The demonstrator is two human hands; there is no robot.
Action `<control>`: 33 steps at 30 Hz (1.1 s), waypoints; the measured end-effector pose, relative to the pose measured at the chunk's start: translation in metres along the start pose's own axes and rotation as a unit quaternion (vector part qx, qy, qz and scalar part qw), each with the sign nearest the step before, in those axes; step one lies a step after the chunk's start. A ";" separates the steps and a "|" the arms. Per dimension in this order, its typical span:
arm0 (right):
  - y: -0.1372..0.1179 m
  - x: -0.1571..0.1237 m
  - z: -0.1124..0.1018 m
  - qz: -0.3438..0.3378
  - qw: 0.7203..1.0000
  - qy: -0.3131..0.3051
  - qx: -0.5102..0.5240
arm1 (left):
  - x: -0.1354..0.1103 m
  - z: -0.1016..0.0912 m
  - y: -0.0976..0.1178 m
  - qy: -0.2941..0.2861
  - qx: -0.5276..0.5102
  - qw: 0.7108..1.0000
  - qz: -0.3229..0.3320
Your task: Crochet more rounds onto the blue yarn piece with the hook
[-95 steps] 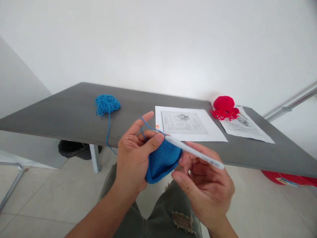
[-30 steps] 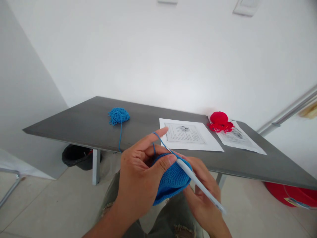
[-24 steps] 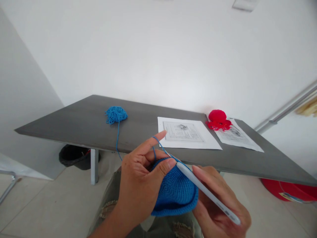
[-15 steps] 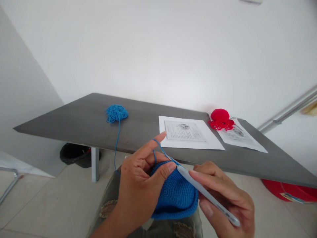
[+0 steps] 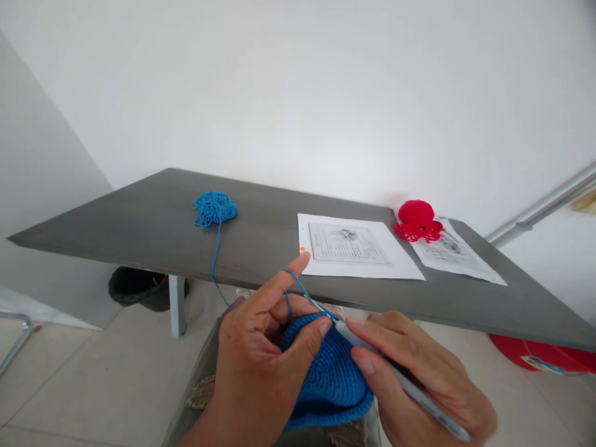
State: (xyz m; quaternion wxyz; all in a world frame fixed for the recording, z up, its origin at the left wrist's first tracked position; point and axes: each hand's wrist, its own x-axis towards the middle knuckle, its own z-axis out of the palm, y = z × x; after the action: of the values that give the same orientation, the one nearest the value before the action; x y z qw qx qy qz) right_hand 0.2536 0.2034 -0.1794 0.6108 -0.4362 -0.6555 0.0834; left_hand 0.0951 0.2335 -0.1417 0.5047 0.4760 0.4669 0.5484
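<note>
My left hand (image 5: 254, 360) grips a round blue crochet piece (image 5: 328, 379) between thumb and fingers, low in the middle of the view. A blue yarn strand (image 5: 298, 287) loops over its raised forefinger and runs back to a small blue yarn pile (image 5: 215, 207) on the grey table (image 5: 139, 230). My right hand (image 5: 423, 382) is closed on a white crochet hook (image 5: 395, 379), whose tip sits at the piece's upper edge by my left thumb.
Two printed sheets lie on the table, one in the middle (image 5: 356, 247) and one at the right (image 5: 454, 251), which has a red crochet figure (image 5: 418, 220) on its far end. A black bin (image 5: 139, 289) stands under the table. A red object (image 5: 544, 359) lies on the floor at right.
Both hands and the crochet piece have sunk lower in the view. My right hand has slid up the hook, closer to its tip and to my left thumb.
</note>
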 end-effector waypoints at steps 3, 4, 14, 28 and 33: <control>-0.001 -0.001 -0.013 -0.081 0.990 -0.045 -0.108 | 0.000 -0.001 -0.001 0.006 0.035 0.999 0.008; -0.002 0.000 -0.017 -0.100 0.984 -0.060 -0.136 | 0.000 -0.001 -0.001 0.008 0.048 0.999 0.011; -0.012 -0.007 -0.001 0.017 1.000 -0.004 -0.007 | -0.001 0.000 -0.004 0.027 0.015 1.000 0.003; -0.001 -0.029 0.016 0.121 0.973 0.040 0.193 | 0.014 -0.014 -0.017 -0.135 -0.234 0.959 -0.083; 0.002 -0.015 0.006 0.146 0.973 -0.003 0.179 | 0.007 -0.008 -0.009 -0.065 -0.152 0.984 -0.068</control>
State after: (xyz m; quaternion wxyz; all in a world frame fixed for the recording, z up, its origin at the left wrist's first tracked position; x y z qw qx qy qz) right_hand 0.2479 0.1974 -0.1931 0.6586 -0.4105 -0.5607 0.2887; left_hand 0.0876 0.2412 -0.1514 0.6369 0.3954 0.3755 0.5450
